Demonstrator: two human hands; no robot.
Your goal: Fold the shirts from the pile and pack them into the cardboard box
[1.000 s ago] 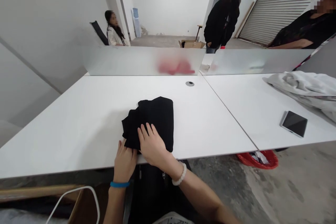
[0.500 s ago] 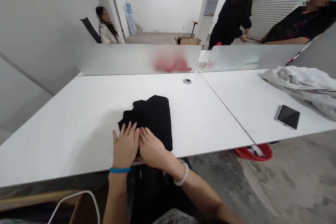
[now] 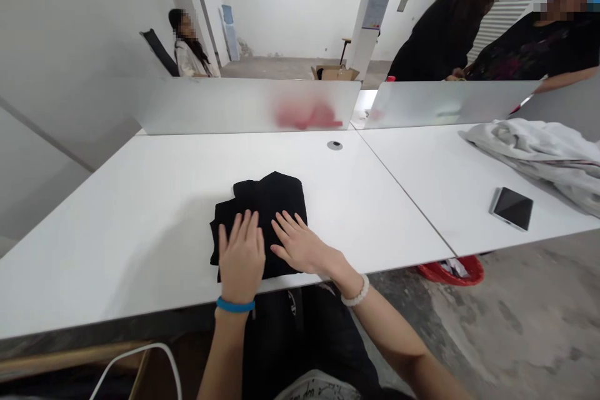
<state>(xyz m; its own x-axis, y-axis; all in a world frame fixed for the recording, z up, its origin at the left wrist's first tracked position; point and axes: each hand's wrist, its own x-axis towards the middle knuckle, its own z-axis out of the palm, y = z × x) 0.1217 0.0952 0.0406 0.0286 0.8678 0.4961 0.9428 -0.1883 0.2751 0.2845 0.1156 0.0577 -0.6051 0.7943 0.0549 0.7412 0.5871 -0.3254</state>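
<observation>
A folded black garment (image 3: 262,200) lies on the white table (image 3: 140,212) near its front edge. My left hand (image 3: 241,256) rests flat on the garment's near left part, fingers stretched out, with a blue band on the wrist. My right hand (image 3: 302,244) lies flat on the garment's near right part, fingers spread, with a white bead bracelet on the wrist. Neither hand grips anything.
A dark phone (image 3: 512,208) and a rumpled grey-white garment (image 3: 539,150) lie on the adjoining table to the right. Frosted dividers (image 3: 210,106) stand along the back edge. Three people are beyond them. A red basket (image 3: 452,272) sits on the floor.
Both hands have slid forward onto the garment and flattened out; my left hand came up from the table edge. The person in black has walked right to the seated person.
</observation>
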